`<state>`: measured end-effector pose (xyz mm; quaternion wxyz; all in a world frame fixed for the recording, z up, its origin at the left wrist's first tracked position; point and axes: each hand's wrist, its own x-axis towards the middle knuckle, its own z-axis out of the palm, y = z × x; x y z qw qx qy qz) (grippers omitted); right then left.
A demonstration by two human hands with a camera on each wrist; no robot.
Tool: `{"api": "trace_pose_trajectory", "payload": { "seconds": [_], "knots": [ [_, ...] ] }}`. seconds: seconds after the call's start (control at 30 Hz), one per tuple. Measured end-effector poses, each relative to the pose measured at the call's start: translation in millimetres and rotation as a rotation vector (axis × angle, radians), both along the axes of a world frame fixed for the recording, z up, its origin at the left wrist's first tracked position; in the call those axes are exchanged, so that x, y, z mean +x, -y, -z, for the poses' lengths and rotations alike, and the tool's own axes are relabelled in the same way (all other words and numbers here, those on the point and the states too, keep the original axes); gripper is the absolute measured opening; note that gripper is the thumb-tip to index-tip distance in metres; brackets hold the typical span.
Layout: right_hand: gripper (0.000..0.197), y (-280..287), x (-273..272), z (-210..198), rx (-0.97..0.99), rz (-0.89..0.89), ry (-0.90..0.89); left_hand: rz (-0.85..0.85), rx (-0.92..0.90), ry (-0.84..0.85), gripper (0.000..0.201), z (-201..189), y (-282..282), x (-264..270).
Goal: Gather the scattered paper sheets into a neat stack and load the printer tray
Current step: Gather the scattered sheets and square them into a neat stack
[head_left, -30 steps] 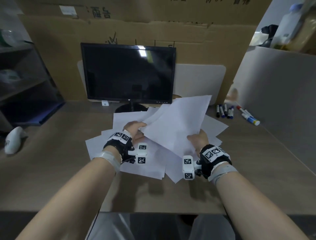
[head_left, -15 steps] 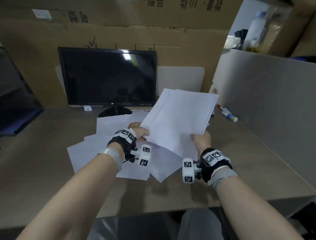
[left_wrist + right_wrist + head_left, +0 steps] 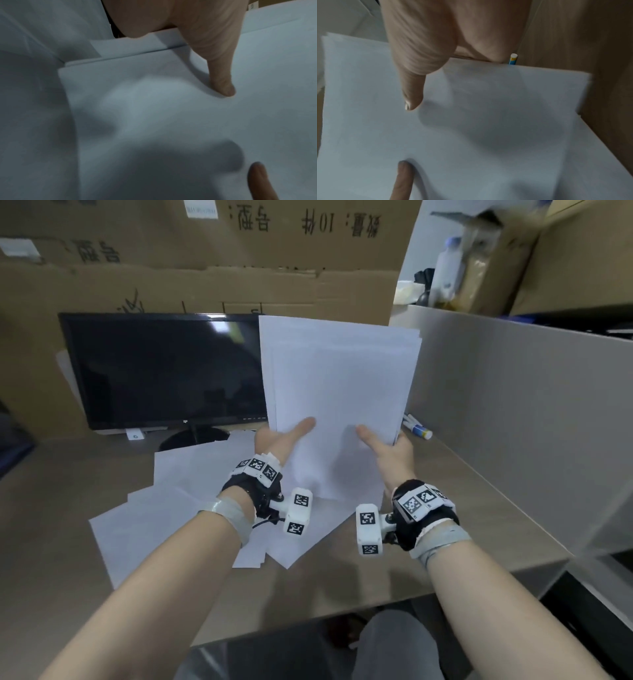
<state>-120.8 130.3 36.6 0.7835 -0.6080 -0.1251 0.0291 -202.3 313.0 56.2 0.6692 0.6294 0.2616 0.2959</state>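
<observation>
Left hand (image 3: 279,438): forearm reaching forward, thumb laid flat on the front of the held sheets, fingers hidden behind them, pinching the lower left edge.
Right hand (image 3: 388,448): mirrors it on the lower right edge, thumb on the front face, fingers behind the sheets.
Paper stack (image 3: 337,402): held between both hands, raised upright above the desk, top edges slightly uneven.
Loose sheets (image 3: 178,508): scattered flat on the desk (image 3: 51,525) beneath and left of the hands.
Monitor (image 3: 161,371): dark, beyond the left hand.
Marker (image 3: 418,430): on the desk just past the right hand.
</observation>
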Motion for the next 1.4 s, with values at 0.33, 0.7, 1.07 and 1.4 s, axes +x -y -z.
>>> {"api": "trace_pose_trajectory", "payload": {
  "seconds": [0.33, 0.7, 1.07, 1.4],
  "knots": [
    [0.048, 2, -10, 27, -0.023, -0.022, -0.027, -0.047, -0.004, 0.059, 0.065, 19, 9, -8],
    [0.047, 3, -8, 31, -0.044, -0.007, -0.05, 0.029, 0.016, 0.015, 0.055, 28, 17, 1],
    [0.026, -17, -2, 68, -0.42, -0.2, -0.303, 0.128, 0.199, -0.429, 0.022, 68, -33, -15],
    [0.019, -66, -2, 64, -0.487, -0.155, -0.325, -0.304, 0.423, -0.962, 0.046, 74, -110, -72]
  ]
}}
